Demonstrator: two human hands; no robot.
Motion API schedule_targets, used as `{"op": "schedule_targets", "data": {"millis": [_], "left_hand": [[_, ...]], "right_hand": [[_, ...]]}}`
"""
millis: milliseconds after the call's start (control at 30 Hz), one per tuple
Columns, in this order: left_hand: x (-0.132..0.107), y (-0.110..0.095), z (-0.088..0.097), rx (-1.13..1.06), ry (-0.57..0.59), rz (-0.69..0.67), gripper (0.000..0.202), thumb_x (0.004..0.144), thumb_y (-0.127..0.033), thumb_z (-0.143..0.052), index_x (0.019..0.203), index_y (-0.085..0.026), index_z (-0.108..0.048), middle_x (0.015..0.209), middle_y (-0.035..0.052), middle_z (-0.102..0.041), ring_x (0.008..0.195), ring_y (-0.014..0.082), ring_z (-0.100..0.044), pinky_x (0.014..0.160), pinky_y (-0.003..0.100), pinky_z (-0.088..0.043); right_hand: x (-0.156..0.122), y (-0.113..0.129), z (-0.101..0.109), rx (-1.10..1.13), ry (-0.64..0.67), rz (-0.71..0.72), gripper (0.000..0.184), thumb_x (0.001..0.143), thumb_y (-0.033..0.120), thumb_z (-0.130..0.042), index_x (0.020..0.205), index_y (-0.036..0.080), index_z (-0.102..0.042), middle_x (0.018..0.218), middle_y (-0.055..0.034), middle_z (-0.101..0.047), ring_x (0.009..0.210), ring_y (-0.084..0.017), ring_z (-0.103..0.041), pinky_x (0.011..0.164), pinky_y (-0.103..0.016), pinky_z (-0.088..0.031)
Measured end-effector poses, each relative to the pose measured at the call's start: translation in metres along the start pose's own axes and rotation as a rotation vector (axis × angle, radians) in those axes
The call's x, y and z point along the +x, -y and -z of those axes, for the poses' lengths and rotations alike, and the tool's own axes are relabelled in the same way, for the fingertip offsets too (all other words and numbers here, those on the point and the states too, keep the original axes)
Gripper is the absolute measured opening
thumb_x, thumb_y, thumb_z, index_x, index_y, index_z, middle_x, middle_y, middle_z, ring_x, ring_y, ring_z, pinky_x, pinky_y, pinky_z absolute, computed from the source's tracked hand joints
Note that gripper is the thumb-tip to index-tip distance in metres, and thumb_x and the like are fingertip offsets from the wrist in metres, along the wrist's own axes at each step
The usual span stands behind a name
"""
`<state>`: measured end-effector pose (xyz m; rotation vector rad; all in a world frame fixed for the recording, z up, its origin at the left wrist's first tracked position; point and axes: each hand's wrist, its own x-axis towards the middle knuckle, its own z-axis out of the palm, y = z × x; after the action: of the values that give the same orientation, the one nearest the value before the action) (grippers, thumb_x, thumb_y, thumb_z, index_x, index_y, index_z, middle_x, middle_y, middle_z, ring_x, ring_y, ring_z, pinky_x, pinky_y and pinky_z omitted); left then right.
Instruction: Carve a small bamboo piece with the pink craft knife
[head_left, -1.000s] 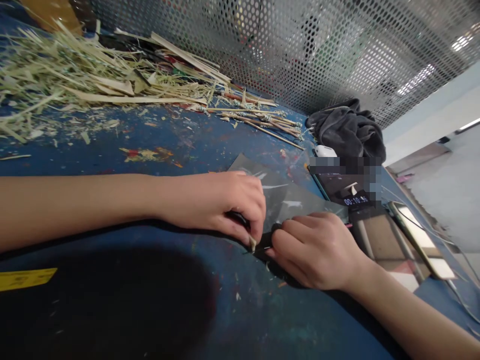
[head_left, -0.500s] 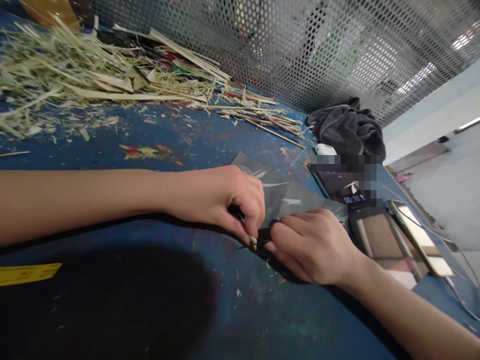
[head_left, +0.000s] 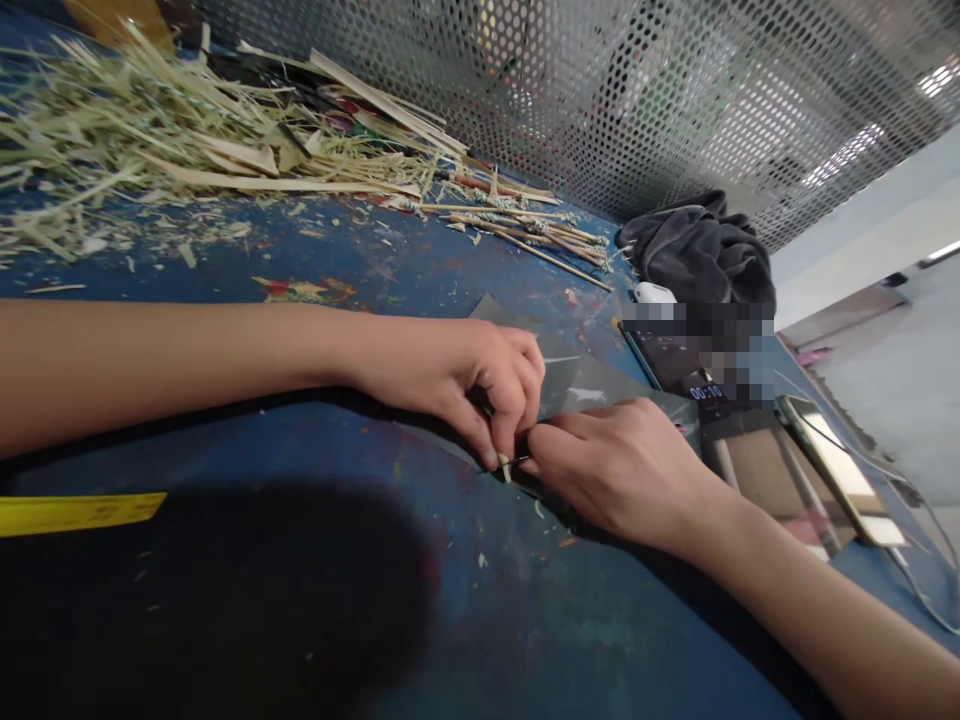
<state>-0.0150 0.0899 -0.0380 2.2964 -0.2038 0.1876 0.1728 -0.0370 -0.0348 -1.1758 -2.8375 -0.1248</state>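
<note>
My left hand [head_left: 480, 370] reaches in from the left, with thumb and index finger pinched on a small pale sliver [head_left: 505, 472], perhaps of bamboo or straw. My right hand [head_left: 619, 470] is curled tightly around a thin dark pointed tool [head_left: 519, 460], mostly hidden in the fist. Its slim tip meets the sliver at my left fingertips; whether it is a blade or a needle I cannot tell. Beneath and behind both hands lies a dark grey sheet [head_left: 589, 380] with pale marks on it.
A heap of pale shavings [head_left: 187, 130] covers the back left of the blue table [head_left: 480, 620]. Thin sticks [head_left: 540, 232] lie beside it. A dark cloth [head_left: 697, 250], a white case [head_left: 654, 293], a phone with a timer [head_left: 667, 360] and a cabled phone [head_left: 836, 465] sit right. A yellow strip [head_left: 82, 512] lies left.
Both hands have shifted slightly up in the view, still close together. More of the pale sliver now sticks out below my left fingertips. The view itself has moved a little.
</note>
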Motion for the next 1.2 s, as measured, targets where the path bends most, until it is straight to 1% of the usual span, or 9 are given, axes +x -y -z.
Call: {"op": "schedule_targets", "data": {"millis": [167,367,533,600,667,767,867,1033,1200], "left_hand": [[0.001,-0.001,0.003,-0.089,-0.032,0.046,0.014,0.074,-0.021,-0.077,0.073,-0.036,-0.077,0.083,-0.0046,-0.077,0.09,0.0166,-0.064,0.093,0.025,-0.042],[0.002,-0.001,-0.001,-0.141,-0.106,0.043,0.012,0.072,-0.024,-0.079,0.066,-0.035,-0.076,0.075,-0.0052,-0.076,0.077,0.0148,-0.064,0.089,0.026,-0.041],[0.0,0.001,0.002,-0.063,0.029,0.038,0.016,0.081,-0.021,-0.071,0.081,-0.036,-0.077,0.087,-0.0048,-0.077,0.084,0.0135,-0.066,0.098,0.027,-0.038],[-0.001,0.003,0.003,-0.054,0.061,0.051,0.016,0.083,-0.023,-0.069,0.086,-0.037,-0.076,0.091,-0.0049,-0.076,0.088,0.0139,-0.065,0.102,0.027,-0.036],[-0.002,0.005,0.003,-0.039,0.068,0.055,0.014,0.084,-0.025,-0.069,0.086,-0.038,-0.076,0.092,-0.0046,-0.076,0.091,0.0149,-0.063,0.102,0.028,-0.036],[-0.002,0.006,0.004,0.043,0.021,0.033,0.011,0.079,-0.027,-0.074,0.083,-0.037,-0.078,0.091,-0.0019,-0.075,0.099,0.0173,-0.059,0.098,0.027,-0.039],[-0.002,0.007,0.004,0.077,-0.025,0.036,0.011,0.075,-0.026,-0.077,0.08,-0.036,-0.078,0.089,-0.0004,-0.073,0.104,0.0189,-0.055,0.096,0.026,-0.041],[-0.002,0.007,0.002,0.051,-0.022,0.044,0.012,0.074,-0.025,-0.078,0.078,-0.037,-0.078,0.086,-0.0012,-0.074,0.1,0.0191,-0.057,0.096,0.027,-0.042],[-0.001,0.003,0.002,0.047,-0.014,0.021,0.011,0.075,-0.022,-0.077,0.079,-0.032,-0.078,0.086,-0.0012,-0.073,0.098,0.0168,-0.058,0.095,0.025,-0.041]], "right_hand": [[0.002,0.001,0.005,-0.046,0.095,-0.031,0.037,0.102,0.034,-0.03,0.083,0.021,-0.06,0.06,0.0017,-0.062,0.044,-0.012,-0.042,0.048,-0.031,-0.012],[0.003,0.006,0.012,-0.084,0.178,-0.015,0.034,0.1,0.032,-0.033,0.078,0.021,-0.057,0.052,0.0012,-0.06,0.04,-0.012,-0.038,0.048,-0.032,-0.01],[0.0,0.006,0.015,-0.059,0.196,-0.018,0.033,0.098,0.032,-0.037,0.072,0.021,-0.052,0.051,0.0015,-0.058,0.041,-0.012,-0.039,0.049,-0.032,-0.012],[-0.004,0.004,0.012,-0.015,0.157,-0.001,0.036,0.1,0.033,-0.034,0.071,0.02,-0.052,0.053,0.0017,-0.058,0.042,-0.011,-0.039,0.049,-0.031,-0.013],[-0.008,0.001,0.006,0.026,0.057,0.006,0.039,0.101,0.033,-0.03,0.071,0.02,-0.051,0.054,0.0021,-0.056,0.043,-0.011,-0.039,0.049,-0.031,-0.015],[-0.009,0.0,-0.002,0.021,-0.112,-0.011,0.041,0.102,0.031,-0.029,0.07,0.02,-0.051,0.053,0.0028,-0.053,0.043,-0.011,-0.037,0.047,-0.03,-0.016],[-0.006,0.002,-0.006,-0.025,-0.157,-0.015,0.04,0.101,0.031,-0.033,0.068,0.02,-0.052,0.052,0.0031,-0.052,0.043,-0.011,-0.035,0.047,-0.03,-0.014],[-0.002,0.006,-0.004,-0.058,-0.099,-0.045,0.037,0.1,0.031,-0.035,0.069,0.02,-0.054,0.053,0.0028,-0.053,0.043,-0.012,-0.034,0.047,-0.031,-0.013],[-0.004,0.003,0.004,0.034,0.072,-0.003,0.037,0.1,0.032,-0.033,0.071,0.02,-0.053,0.054,0.0029,-0.055,0.043,-0.011,-0.036,0.049,-0.032,-0.015]]}}
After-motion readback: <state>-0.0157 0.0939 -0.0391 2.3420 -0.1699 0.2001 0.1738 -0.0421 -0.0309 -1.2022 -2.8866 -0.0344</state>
